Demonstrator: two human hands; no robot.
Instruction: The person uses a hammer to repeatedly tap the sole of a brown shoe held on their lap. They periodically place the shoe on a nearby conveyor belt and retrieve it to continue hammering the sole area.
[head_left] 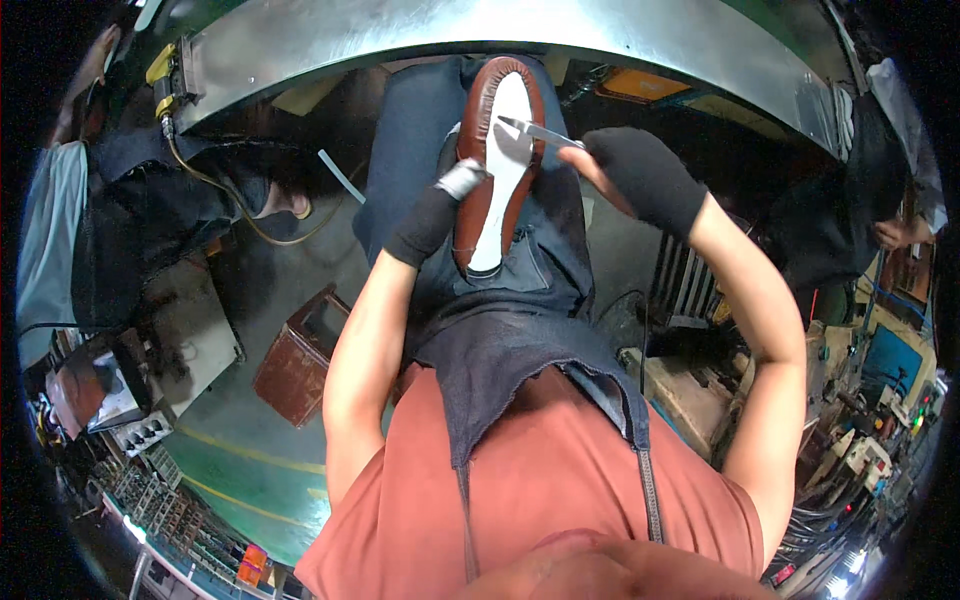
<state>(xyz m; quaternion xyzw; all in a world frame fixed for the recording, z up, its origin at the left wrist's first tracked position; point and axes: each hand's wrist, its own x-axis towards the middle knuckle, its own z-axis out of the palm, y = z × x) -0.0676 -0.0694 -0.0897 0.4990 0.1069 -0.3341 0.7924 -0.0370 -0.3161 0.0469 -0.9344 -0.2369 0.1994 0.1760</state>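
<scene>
A brown leather shoe (507,165) lies sole-up along my thighs, its toe pointing away from me. Its underside is white, and the leather is gathered in pleats around the toe. My left hand (430,215), in a black glove with pale wrapping on the thumb, grips the shoe's left side; most of its fingers are hidden beneath. Black-gloved too, my right hand (640,175) is closed around the handle end of a knife (548,134). The blade reaches left over the white underside near the toe; whether it touches, I cannot tell. A dark apron (510,335) covers my lap.
A shiny metal bench (500,22) curves across the far side. A yellow fitting (163,78) with a hose hangs at its left end. A brown bin (300,357) stands at left, and machinery (850,455) at right. Other people sit on both sides.
</scene>
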